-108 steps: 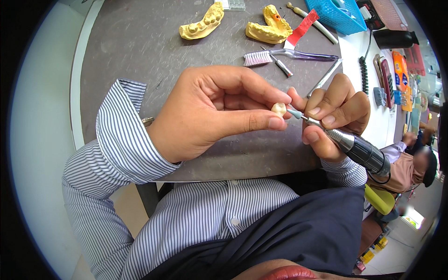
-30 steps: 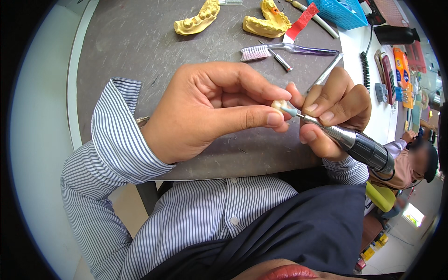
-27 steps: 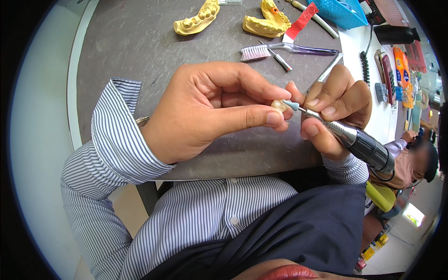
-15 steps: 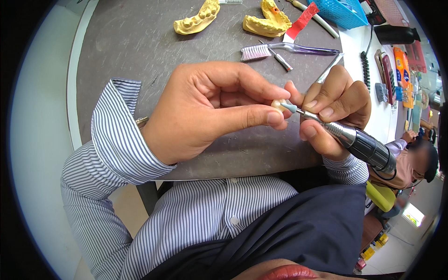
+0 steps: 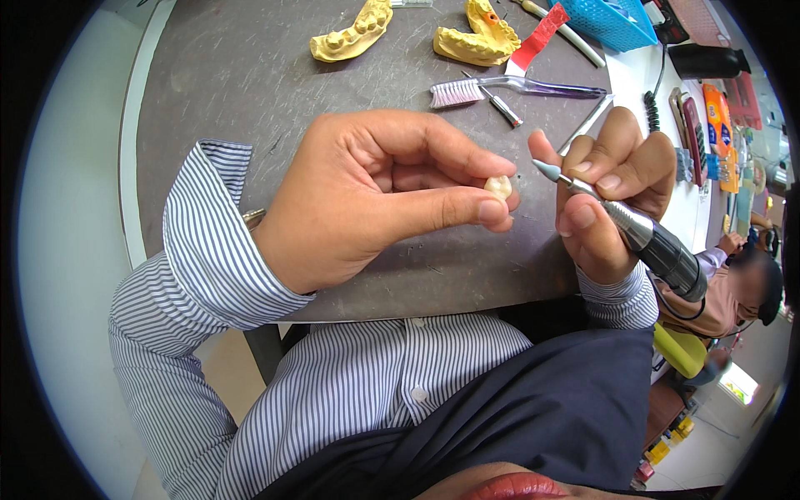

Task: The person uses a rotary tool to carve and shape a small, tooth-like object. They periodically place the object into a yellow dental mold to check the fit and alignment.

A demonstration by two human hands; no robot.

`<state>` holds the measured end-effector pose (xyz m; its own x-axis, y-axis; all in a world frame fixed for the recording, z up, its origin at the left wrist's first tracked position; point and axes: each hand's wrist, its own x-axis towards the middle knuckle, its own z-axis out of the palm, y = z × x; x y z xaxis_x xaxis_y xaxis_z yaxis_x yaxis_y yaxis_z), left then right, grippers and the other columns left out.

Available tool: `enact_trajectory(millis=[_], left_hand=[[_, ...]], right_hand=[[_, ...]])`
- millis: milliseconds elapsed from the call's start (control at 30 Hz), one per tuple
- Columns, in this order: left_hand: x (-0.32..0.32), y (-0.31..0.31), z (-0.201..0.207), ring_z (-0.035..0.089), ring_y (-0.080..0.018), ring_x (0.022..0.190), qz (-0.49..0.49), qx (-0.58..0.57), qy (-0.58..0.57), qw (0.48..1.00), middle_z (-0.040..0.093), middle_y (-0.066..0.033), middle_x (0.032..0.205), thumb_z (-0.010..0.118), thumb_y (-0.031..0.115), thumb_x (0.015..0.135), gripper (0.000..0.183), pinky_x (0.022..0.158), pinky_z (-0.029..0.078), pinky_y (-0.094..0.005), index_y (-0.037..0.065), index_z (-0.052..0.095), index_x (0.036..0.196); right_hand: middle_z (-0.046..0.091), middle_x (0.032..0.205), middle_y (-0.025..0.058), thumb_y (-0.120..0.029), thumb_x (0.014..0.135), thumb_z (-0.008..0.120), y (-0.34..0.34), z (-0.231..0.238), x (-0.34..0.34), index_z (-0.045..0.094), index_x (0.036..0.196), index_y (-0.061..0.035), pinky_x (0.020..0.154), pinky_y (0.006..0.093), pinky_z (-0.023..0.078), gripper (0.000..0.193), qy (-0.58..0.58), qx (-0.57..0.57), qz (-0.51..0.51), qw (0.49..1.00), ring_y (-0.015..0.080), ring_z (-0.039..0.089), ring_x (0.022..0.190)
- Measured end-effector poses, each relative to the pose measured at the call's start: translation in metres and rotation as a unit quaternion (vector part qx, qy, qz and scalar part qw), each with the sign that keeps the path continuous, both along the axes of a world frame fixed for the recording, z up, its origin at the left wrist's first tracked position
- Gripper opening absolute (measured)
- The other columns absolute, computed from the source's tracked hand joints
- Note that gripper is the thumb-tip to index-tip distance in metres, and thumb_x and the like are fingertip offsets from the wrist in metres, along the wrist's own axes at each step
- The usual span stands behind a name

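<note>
Between the thumb and fingertips of my left hand (image 5: 375, 187) is a small ivory-coloured dental crown (image 5: 498, 187), its bumpy surface facing right. My right hand (image 5: 621, 183) grips a black and silver rotary handpiece (image 5: 654, 242) like a pen. A pale blue pointed polishing tip (image 5: 546, 169) sits on the handpiece's metal shank. The tip points up and left, a short gap away from the crown. Both hands are raised above the grey-brown work surface.
Beyond my hands lie a toothbrush (image 5: 521, 86), a thin metal instrument (image 5: 505, 110) and a red strip (image 5: 540, 40). Two yellow dental casts (image 5: 354, 37) stand at the back, with a blue basket (image 5: 612, 25) at back right. Another person (image 5: 746, 279) sits off to the right.
My right hand has drawn the handpiece rightward, so its blue tip has come off the crown. The left hand stays in place with the crown.
</note>
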<state>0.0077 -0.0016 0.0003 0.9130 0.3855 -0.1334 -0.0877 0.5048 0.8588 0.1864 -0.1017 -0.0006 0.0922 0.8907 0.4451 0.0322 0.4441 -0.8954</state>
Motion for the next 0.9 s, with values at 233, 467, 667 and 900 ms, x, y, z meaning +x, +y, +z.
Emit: enact_trajectory(millis=[233,467,667,900], left_hand=[[0.001,0.001,0.002,0.06,-0.02,0.086,-0.011,0.0,0.035,0.999,0.06,-0.0164,0.091,0.056,-0.007,0.075,0.02,0.079,0.049,-0.0281,-0.005,0.054,0.094],[0.0,0.0,-0.001,0.06,-0.0193,0.086,0.0,-0.01,0.051,0.999,0.06,-0.016,0.09,0.058,-0.006,0.074,0.019,0.079,0.049,-0.0273,-0.006,0.054,0.093],[0.001,0.001,0.002,0.061,-0.0189,0.084,-0.008,0.021,0.067,0.997,0.06,-0.0152,0.089,0.058,-0.005,0.074,0.02,0.078,0.049,-0.027,-0.005,0.054,0.094],[-0.001,0.0,-0.002,0.06,-0.0181,0.085,0.002,0.049,0.055,0.997,0.059,-0.0137,0.091,0.059,-0.007,0.073,0.021,0.078,0.049,-0.0258,-0.004,0.054,0.093]], right_hand=[[0.044,0.079,0.0116,0.005,0.066,0.065,-0.002,0.004,-0.007,0.043,0.083,-0.0041,0.068,0.0323,0.052,0.029,-0.144,0.102,0.003,0.984,0.013,0.051,0.055],[0.044,0.079,0.0132,0.009,0.064,0.064,-0.002,0.011,-0.005,0.042,0.084,-0.0013,0.061,0.0315,0.055,0.031,-0.302,0.115,-0.028,0.946,0.0184,0.057,0.059],[0.045,0.08,0.0136,0.01,0.066,0.062,-0.001,0.003,-0.002,0.042,0.087,-0.0013,0.059,0.0306,0.055,0.031,-0.248,0.159,-0.034,0.955,0.0186,0.057,0.059],[0.043,0.081,0.0125,0.009,0.068,0.059,-0.007,0.006,-0.002,0.042,0.089,-0.0018,0.064,0.0355,0.055,0.029,-0.294,0.108,-0.052,0.948,0.0193,0.058,0.063]])
